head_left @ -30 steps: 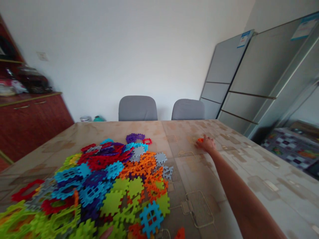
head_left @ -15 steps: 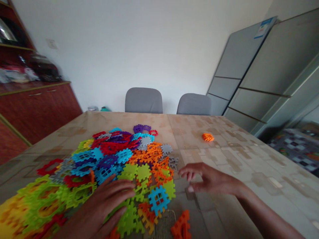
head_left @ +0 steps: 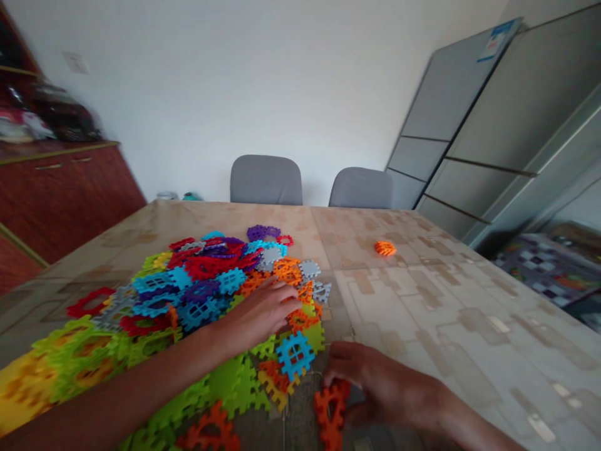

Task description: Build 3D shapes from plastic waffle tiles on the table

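Observation:
A large heap of notched plastic interlocking tiles (head_left: 235, 385) in many colours spreads over the left half of the table. My left hand (head_left: 265, 310) lies over the heap's right part, fingers bent and close together among the orange tiles (head_left: 287, 270); what lies under the fingertips is hidden. My right hand (head_left: 370, 379) is low at the front, thumb and fingers closed around an orange-red interlocking tile (head_left: 331, 413) with an opening in its middle. Between the hands a blue window-patterned tile (head_left: 295, 355) rests on the heap's edge.
A small orange stack of tiles (head_left: 385, 248) sits apart on the patterned table (head_left: 422, 313). Two grey chairs (head_left: 266, 180) stand behind the far edge. A red-brown cabinet (head_left: 70, 200) is at the left, a grey fridge (head_left: 422, 113) at the right.
My left hand has reached forward and right, onto the orange tiles. My right hand has come down and back toward me and taken hold of the orange-red tile. The view has shifted slightly.

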Tool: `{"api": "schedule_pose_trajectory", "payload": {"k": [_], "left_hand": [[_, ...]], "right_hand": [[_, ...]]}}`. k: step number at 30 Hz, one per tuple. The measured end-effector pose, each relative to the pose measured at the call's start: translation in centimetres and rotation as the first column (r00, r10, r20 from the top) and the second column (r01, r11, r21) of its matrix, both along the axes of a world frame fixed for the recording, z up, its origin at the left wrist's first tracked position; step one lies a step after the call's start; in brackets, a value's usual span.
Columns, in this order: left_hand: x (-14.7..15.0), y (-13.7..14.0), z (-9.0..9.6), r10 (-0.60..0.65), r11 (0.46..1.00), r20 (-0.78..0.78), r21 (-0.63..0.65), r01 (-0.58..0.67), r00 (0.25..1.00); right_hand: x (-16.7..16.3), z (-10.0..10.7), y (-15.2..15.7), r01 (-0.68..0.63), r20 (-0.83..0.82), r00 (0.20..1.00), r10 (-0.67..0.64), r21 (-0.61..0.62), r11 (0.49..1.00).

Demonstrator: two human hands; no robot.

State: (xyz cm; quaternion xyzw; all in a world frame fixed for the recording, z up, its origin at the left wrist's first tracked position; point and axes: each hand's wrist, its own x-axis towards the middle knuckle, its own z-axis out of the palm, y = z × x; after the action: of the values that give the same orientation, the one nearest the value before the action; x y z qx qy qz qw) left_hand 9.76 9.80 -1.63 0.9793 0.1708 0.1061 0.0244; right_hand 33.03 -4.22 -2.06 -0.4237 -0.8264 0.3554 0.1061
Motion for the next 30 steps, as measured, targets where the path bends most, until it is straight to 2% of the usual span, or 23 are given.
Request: {"api": "schedule_pose_trajectory", "payload": {"k": [3,6,11,15,21,24,28,30], "left_hand": [[0.4,0.2,-0.1,0.001,1.000,-0.024,0.025,0.000,1.000],[0.5,0.2,-0.1,0.000,0.999,-0.025,0.046,0.001,1.000],[-0.5,-0.3,1.4,0.036,0.999,0.021,0.035,-0.037,0.999],[-2.4,-1.5,2.0,0.064,0.998,0.096,-0.033,-0.061,0.993],[-5.0,-3.5,0.4,0.119,0.979,0.270,-0.194,-0.067,0.955],[-6.1,-3.5,0.6,0.230,0.966,0.279,-0.186,-0.182,0.932],[-7.4,-2.8,1.7,0.398,0.917,0.329,-0.117,-0.381,0.856],[-7.4,-3.2,2.0,0.413,0.911,0.358,-0.156,-0.383,0.837]], "right_hand": [[-0.2,-0.2,0.1,-0.015,-0.071,0.997,0.017,0.035,0.999],[-0.2,0.4,0.0,-0.011,-0.068,0.998,0.012,0.019,1.000],[0.0,1.2,-0.1,-0.015,-0.020,1.000,0.015,0.035,0.999],[0.1,1.0,0.2,-0.041,-0.033,0.999,0.043,0.048,0.998],[0.1,0.7,0.2,-0.080,0.005,0.997,0.080,0.065,0.995],[0.0,0.7,0.0,-0.083,0.028,0.996,0.081,0.081,0.993],[-0.1,0.8,-0.2,-0.085,0.043,0.996,0.081,0.097,0.992],[-0.1,0.7,-0.1,-0.089,0.056,0.995,0.083,0.100,0.991]]}}
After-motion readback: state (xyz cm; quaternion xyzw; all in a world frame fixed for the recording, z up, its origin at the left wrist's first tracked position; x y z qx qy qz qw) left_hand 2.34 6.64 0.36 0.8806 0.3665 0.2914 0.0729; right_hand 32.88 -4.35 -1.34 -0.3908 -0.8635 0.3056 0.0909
